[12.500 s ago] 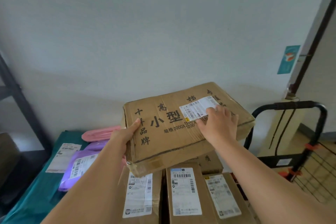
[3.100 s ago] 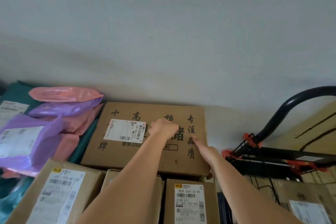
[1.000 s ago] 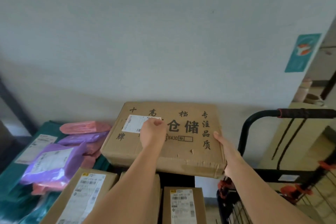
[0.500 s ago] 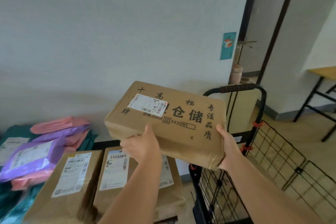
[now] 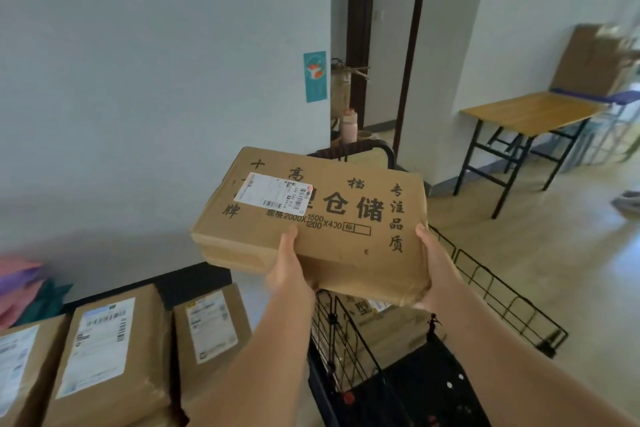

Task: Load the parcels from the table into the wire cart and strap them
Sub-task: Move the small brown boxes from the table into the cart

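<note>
A flat cardboard parcel [image 5: 332,218] with black printed characters and a white shipping label is held in the air above the black wire cart [image 5: 336,333]. My left hand [image 5: 289,270] grips its near edge, thumb on top. At the near right corner my right hand [image 5: 434,267] grips it too. Inside the cart lies another cardboard box [image 5: 377,315], partly hidden by the held parcel. The cart's handle [image 5: 349,149] shows behind the parcel. Three more brown parcels [image 5: 104,350] with labels stand on the table at lower left.
Pink and purple mailer bags [image 5: 17,277] lie at the far left edge. The cart's wire side panel [image 5: 498,291] hangs folded out to the right. A wooden desk [image 5: 530,115] with black legs stands at the right wall. A doorway [image 5: 384,45] is behind the cart.
Over the last second the parcel has been lifted off the table stack and swung right, over the cart. My left hand moved from the parcel's top to its near edge.
</note>
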The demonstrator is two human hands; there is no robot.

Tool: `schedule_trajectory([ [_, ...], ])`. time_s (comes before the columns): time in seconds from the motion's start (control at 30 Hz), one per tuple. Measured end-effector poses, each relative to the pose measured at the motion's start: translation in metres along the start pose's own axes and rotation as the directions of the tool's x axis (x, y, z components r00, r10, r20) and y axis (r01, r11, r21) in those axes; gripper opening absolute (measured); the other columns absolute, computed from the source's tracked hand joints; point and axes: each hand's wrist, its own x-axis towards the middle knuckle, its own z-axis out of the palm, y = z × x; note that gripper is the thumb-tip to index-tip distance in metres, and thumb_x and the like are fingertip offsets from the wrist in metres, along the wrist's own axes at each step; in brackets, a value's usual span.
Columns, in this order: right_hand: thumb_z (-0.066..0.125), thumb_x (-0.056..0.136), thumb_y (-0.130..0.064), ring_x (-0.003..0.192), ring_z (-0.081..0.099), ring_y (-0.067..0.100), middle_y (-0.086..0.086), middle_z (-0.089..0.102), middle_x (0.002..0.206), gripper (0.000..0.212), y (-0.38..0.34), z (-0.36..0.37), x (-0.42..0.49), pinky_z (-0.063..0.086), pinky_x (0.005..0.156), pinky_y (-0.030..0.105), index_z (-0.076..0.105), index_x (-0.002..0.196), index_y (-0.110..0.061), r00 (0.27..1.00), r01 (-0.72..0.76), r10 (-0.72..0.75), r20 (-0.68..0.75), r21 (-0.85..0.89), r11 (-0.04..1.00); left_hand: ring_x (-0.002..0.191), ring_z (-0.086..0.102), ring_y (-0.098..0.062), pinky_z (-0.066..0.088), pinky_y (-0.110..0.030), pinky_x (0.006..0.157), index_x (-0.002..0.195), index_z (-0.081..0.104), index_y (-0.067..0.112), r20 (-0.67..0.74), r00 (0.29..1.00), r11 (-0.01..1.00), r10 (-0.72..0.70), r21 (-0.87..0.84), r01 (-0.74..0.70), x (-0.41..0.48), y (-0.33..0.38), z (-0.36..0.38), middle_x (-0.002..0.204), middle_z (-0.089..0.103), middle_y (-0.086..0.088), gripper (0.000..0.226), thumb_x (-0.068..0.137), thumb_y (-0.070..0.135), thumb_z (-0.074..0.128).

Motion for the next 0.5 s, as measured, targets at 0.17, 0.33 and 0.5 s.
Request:
schedule_trajectory([
  [0.17,0.070,0.064,-0.073,0.105,0.055,0.034,0.007,0.059,0.117,0.080,-0.021,-0.061,0.018,0.041,0.096,0.058,0.051,0.123,-0.023,0.989,-0.021,0.025,-0.145,0.029,0.999,0.103,0.057,-0.033,0.049,-0.054,0.095,0.130,0.044,0.020,-0.024,0.998,0.998,-0.058,0.024,0.058,-0.008,-0.058,0.054,0.113,0.058,-0.007,0.093,0.055,0.054,0.087],
  [0.33,0.073,0.072,-0.064,0.121,0.049,0.037,0.009,0.052,0.120,0.080,-0.046,-0.131,0.050,0.034,0.107,0.063,0.045,0.130,-0.017,0.979,-0.016,0.018,-0.204,0.007,1.000,0.109,0.055,-0.036,0.047,-0.057,0.097,0.136,0.037,0.021,-0.068,0.993,0.996,-0.092,-0.010,0.092,-0.015,-0.126,0.108,0.122,0.055,-0.009,0.097,0.059,0.051,0.087],
  [0.5,0.071,0.076,-0.061,0.125,0.048,0.035,0.011,0.052,0.128,0.090,-0.067,-0.193,0.088,0.041,0.106,0.056,0.040,0.142,-0.009,0.982,-0.048,0.012,-0.188,-0.184,0.982,0.117,0.052,-0.038,0.048,-0.057,0.098,0.143,0.031,0.019,-0.149,0.982,0.994,-0.113,-0.021,0.111,-0.018,-0.196,0.154,0.128,0.050,-0.012,0.101,0.064,0.047,0.086],
])
